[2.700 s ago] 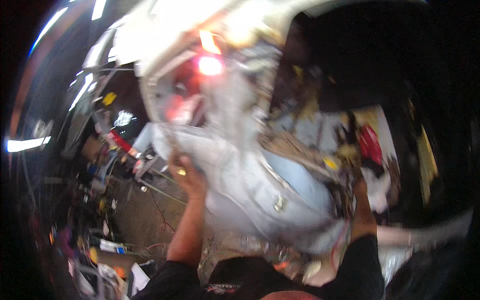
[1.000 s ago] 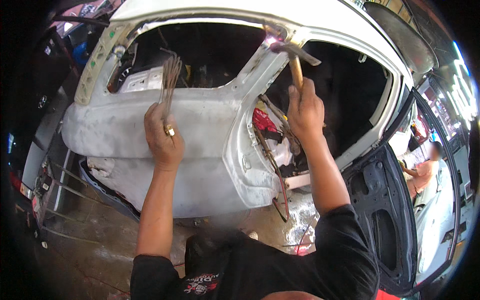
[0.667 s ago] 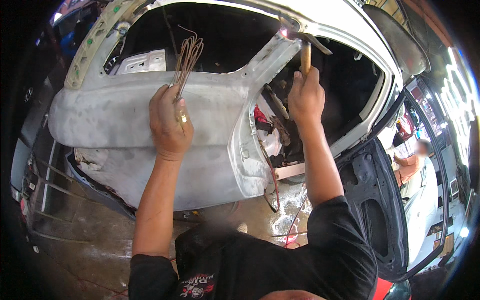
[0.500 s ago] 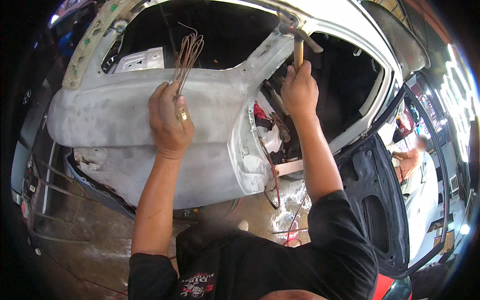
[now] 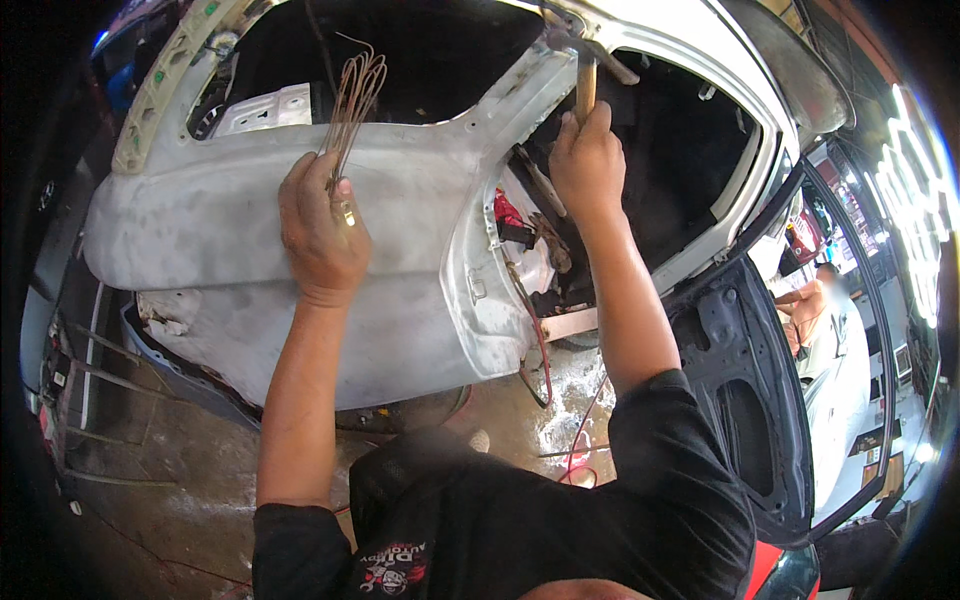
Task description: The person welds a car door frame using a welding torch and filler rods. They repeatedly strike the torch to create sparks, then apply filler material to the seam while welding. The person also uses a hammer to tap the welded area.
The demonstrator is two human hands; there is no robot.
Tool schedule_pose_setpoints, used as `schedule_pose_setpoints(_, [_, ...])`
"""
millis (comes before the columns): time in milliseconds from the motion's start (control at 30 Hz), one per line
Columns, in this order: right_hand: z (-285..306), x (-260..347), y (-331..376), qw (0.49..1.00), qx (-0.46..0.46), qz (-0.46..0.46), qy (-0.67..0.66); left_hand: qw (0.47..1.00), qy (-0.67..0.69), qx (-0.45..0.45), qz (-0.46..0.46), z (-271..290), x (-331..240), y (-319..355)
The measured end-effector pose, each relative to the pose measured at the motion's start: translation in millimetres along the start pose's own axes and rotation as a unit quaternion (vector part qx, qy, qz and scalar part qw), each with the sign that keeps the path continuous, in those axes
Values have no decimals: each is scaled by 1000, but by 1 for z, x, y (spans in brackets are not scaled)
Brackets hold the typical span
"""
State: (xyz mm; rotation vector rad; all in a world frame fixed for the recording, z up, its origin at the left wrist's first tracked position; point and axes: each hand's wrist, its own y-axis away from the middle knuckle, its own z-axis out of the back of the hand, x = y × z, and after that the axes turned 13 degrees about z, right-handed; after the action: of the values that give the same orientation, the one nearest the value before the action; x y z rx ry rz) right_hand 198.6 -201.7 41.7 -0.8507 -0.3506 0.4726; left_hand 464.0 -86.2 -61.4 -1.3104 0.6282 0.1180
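In my left hand (image 5: 327,232) is a bundle of thin, looped welding wire or rod (image 5: 352,105), its bent ends sticking up past my closed fingers. A gold ring shows on that hand. My right hand (image 5: 588,165) grips the wooden handle of a hammer (image 5: 587,88), its dark head up by the pillar between the window openings. Both hands are in front of a car body (image 5: 390,225), its side panel sanded to patchy grey and white. The left hand is before the panel below the rear side window; the right is before the door opening.
A dark, stripped door (image 5: 745,400) stands open at the right. Red hoses (image 5: 583,455) lie on the wet, stained floor (image 5: 210,470). At the left stands a metal rack (image 5: 110,395). Another person (image 5: 805,310) works beyond the door, beside a pale covered surface.
The whole view has shifted slightly, so the car and both hands appear a little further left and up. The wire bundle and the hammer remain held.
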Motion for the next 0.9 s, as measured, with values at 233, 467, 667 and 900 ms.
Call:
schedule_pose_setpoints(233, [-1,-9,4,1000,5,-3,23,1000,4,0,0,-1,-2,2])
schedule_pose_setpoints(467, [0,-12,2,998,-50,39,13,1000,-17,-11,18,-2,-3,3])
schedule_pose_setpoints(667, [5,-16,2,996,-78,45,12,999,-26,-20,12,-3,-3,2])
schedule_pose_setpoints(900, [3,-20,4,996,-70,54,8,999,-34,-19,14,-3,-5,5])
